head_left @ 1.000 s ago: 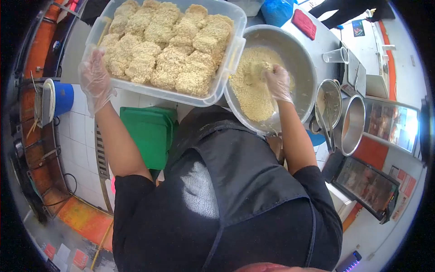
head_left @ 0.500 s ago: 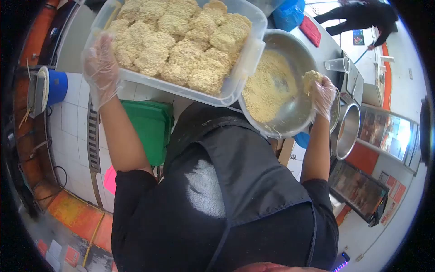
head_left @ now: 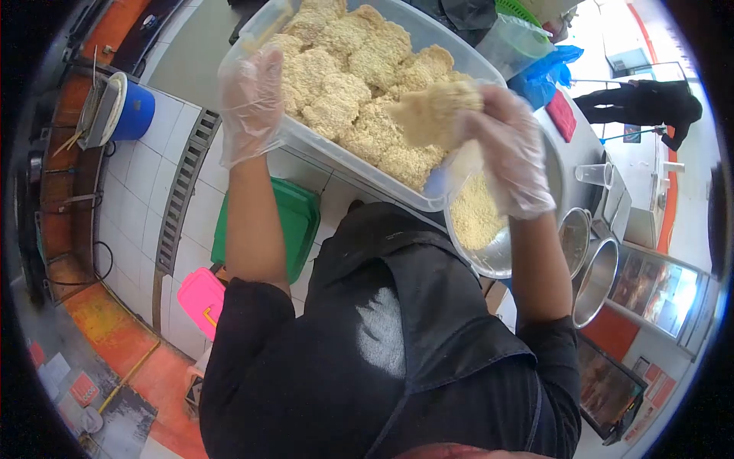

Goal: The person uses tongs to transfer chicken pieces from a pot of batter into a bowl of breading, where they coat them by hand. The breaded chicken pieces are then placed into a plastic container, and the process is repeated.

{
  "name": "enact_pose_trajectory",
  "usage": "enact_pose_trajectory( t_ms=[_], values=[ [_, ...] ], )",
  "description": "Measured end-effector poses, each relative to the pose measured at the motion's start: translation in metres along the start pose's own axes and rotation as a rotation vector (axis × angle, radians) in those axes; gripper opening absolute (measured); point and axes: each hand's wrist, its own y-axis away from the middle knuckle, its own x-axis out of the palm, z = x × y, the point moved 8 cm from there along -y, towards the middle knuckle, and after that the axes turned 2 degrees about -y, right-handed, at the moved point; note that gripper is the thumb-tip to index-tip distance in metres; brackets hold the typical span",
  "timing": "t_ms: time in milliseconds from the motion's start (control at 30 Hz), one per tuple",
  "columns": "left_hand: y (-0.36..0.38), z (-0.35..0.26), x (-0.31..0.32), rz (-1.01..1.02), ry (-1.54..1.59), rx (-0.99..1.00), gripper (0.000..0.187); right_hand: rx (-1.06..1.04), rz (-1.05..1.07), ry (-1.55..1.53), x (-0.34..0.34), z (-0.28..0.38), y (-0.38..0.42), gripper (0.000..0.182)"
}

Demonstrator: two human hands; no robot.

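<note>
My left hand (head_left: 252, 99), in a clear plastic glove, is at the left side of a clear plastic tub (head_left: 359, 168), fingers held against its wall near the rim. Breaded pieces (head_left: 336, 99) in a pale, crumbly coating fill the tub. Above the tub's right end, my right hand (head_left: 505, 138), also gloved, pinches a flat breaded piece (head_left: 440, 111), slightly blurred. Below that hand stands a large metal bowl (head_left: 489, 264) with yellowish crumbs (head_left: 475, 214) inside, partly covered by the hand and forearm.
Metal pots (head_left: 598, 281) stand right of the bowl. A clear cup (head_left: 594, 175), red cloth (head_left: 561, 116) and blue bag (head_left: 544, 76) lie beyond. Below the tub is a green bin (head_left: 294, 222); a blue bucket (head_left: 135, 111) is at left. Another person (head_left: 642, 103) stands far back.
My right hand has moved left from over the bowl to over the tub, carrying the breaded piece. The whole view has shifted; my left hand stays at the tub's side.
</note>
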Motion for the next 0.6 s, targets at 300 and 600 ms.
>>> enact_pose_trajectory(
  t_ms=[300,600],
  values=[
    [0.005,0.013,0.005,0.012,-0.172,0.061,0.044,-0.187,0.195,1.035,0.034,-0.029,-0.037,0.061],
    [0.001,0.017,0.014,0.216,-0.418,-0.003,0.040,-0.457,0.354,1.296,0.093,-0.044,-0.008,0.075]
  ],
)
